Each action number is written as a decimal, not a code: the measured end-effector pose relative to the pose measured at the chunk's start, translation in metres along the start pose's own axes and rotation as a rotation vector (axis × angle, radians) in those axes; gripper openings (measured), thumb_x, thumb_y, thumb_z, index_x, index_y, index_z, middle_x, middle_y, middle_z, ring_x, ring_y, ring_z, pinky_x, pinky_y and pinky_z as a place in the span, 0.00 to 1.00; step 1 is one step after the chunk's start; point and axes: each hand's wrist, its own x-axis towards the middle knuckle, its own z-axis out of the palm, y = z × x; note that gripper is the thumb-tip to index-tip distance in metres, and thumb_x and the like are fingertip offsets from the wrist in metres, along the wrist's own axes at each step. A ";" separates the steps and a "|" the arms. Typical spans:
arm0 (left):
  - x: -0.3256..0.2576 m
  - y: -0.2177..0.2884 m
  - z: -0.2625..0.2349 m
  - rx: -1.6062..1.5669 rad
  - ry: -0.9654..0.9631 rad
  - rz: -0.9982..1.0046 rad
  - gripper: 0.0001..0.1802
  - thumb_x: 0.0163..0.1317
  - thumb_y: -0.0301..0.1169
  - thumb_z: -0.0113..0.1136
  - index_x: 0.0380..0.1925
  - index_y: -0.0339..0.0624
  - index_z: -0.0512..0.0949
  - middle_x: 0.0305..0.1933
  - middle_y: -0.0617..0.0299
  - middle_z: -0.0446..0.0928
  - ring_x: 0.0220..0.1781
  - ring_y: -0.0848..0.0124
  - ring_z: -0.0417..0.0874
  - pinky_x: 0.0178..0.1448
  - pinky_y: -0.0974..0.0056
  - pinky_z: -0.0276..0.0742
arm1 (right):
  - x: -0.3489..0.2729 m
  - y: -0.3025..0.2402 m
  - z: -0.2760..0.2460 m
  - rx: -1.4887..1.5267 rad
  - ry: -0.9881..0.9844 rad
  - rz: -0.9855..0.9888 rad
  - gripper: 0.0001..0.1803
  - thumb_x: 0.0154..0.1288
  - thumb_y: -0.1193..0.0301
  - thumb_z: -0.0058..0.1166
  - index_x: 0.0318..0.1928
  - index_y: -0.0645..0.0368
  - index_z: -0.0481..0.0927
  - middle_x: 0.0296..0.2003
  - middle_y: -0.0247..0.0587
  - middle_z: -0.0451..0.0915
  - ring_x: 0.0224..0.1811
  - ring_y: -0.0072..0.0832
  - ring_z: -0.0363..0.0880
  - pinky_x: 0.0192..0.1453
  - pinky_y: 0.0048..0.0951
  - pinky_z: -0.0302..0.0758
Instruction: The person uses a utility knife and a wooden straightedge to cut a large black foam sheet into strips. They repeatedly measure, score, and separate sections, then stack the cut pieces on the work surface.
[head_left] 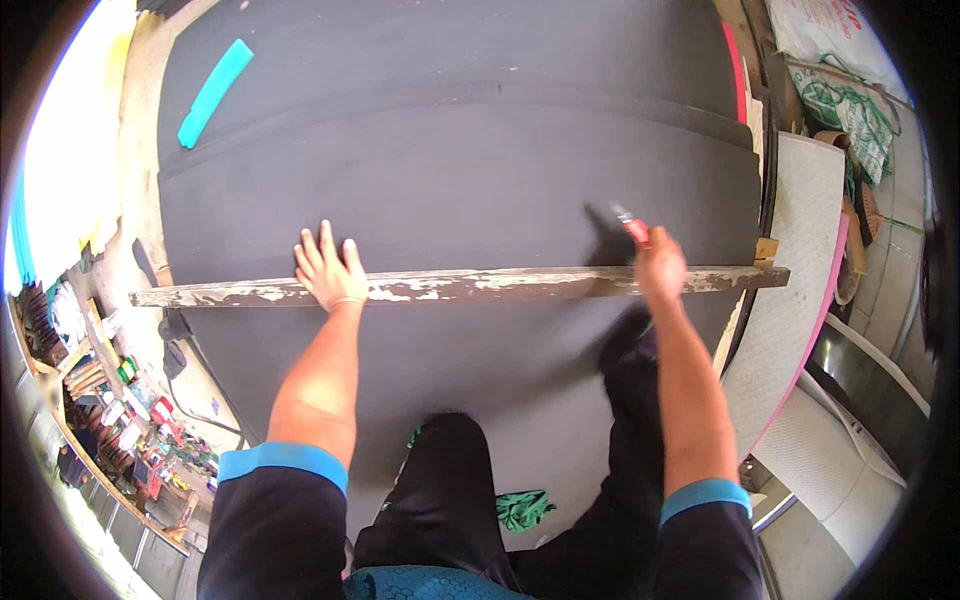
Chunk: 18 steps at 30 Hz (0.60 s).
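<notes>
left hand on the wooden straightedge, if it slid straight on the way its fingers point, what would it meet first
Only bare dark sheet, it seems. The left hand lies flat on the wooden straightedge, fingers pointing away from the person; the teal strip lies well off to the left.

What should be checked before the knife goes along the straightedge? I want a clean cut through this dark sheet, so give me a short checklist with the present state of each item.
1. Left hand flat on the wooden straightedge, pressing it down: ok.
2. Straightedge lying across the dark sheet from side to side: ok.
3. Right hand holding the red-handled knife at the straightedge's far edge: ok.
4. Left fingers clear of the cutting edge: not ok, they reach past the far edge.
5. Blade tip touching the sheet: cannot tell.
6. Turquoise strip clear of the cut line: ok, it lies far off.
</notes>
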 end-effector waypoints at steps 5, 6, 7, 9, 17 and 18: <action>-0.001 0.000 0.003 0.007 -0.084 -0.022 0.37 0.77 0.57 0.48 0.82 0.67 0.59 0.88 0.55 0.49 0.87 0.45 0.47 0.85 0.36 0.46 | -0.035 -0.121 0.060 0.143 -0.053 -0.023 0.10 0.69 0.66 0.62 0.41 0.54 0.75 0.37 0.43 0.84 0.43 0.48 0.84 0.46 0.52 0.80; 0.000 0.003 0.003 0.004 -0.086 -0.015 0.37 0.77 0.57 0.48 0.82 0.67 0.59 0.88 0.54 0.49 0.87 0.45 0.47 0.85 0.36 0.46 | -0.036 -0.135 0.069 0.162 -0.015 -0.004 0.10 0.69 0.66 0.62 0.42 0.54 0.75 0.38 0.41 0.83 0.43 0.47 0.84 0.46 0.51 0.80; -0.003 0.003 0.000 0.008 -0.097 -0.009 0.37 0.76 0.57 0.49 0.83 0.67 0.58 0.88 0.54 0.49 0.87 0.45 0.47 0.84 0.36 0.46 | -0.041 -0.147 0.076 0.181 0.014 0.016 0.10 0.69 0.66 0.62 0.42 0.54 0.74 0.38 0.40 0.83 0.44 0.46 0.84 0.46 0.50 0.79; -0.003 0.000 -0.002 -0.016 -0.068 0.008 0.38 0.76 0.57 0.49 0.83 0.66 0.57 0.88 0.52 0.48 0.88 0.45 0.46 0.84 0.36 0.46 | -0.042 -0.166 0.083 0.126 0.009 0.018 0.09 0.69 0.68 0.61 0.43 0.54 0.74 0.38 0.40 0.83 0.44 0.45 0.83 0.47 0.50 0.79; 0.001 0.007 -0.015 -0.001 -0.166 -0.049 0.40 0.77 0.59 0.47 0.84 0.66 0.53 0.89 0.53 0.45 0.89 0.45 0.44 0.84 0.32 0.44 | -0.042 -0.175 0.078 0.153 0.006 0.027 0.10 0.74 0.65 0.57 0.46 0.55 0.73 0.42 0.43 0.83 0.47 0.50 0.83 0.48 0.54 0.78; -0.001 0.005 -0.016 0.005 -0.171 -0.038 0.41 0.77 0.60 0.47 0.84 0.65 0.52 0.89 0.52 0.44 0.89 0.43 0.44 0.84 0.31 0.43 | -0.039 -0.177 0.074 0.159 -0.049 0.088 0.11 0.74 0.64 0.55 0.47 0.55 0.71 0.45 0.43 0.82 0.49 0.50 0.83 0.49 0.56 0.78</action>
